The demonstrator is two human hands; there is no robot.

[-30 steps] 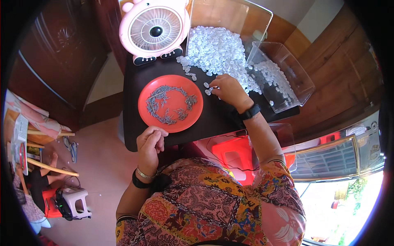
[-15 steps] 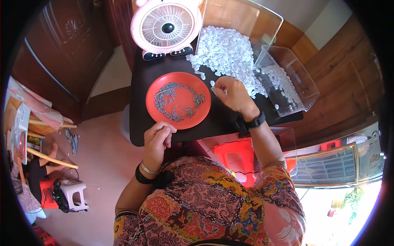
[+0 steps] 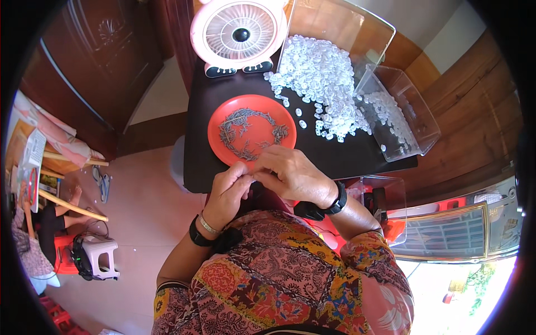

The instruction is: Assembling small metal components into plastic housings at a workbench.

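Observation:
My left hand (image 3: 229,191) and my right hand (image 3: 291,172) meet at the near edge of the red plate (image 3: 259,129). Both are closed, fingertips pinched together and almost touching. Whatever they hold is too small or hidden by the fingers. Thin grey screw-like pieces (image 3: 280,133) lie in a ring on the plate, with a denser clump at its right side. Beyond my right hand spreads a heap of small white oval pieces with holes (image 3: 321,72), and a few lie loose near the plate.
A pink fan (image 3: 241,53) stands behind the plate on the dark table (image 3: 198,167). A clear bin (image 3: 427,131) holding more white pieces sits at the table's right end; another clear box (image 3: 385,47) is behind the heap. Another person (image 3: 33,245) sits far left, near a pale stool (image 3: 106,257).
My right hand has come back from the edge of the white heap, moving left and nearer to meet my left hand. My left hand stays near the plate's front edge. The view has shifted slightly.

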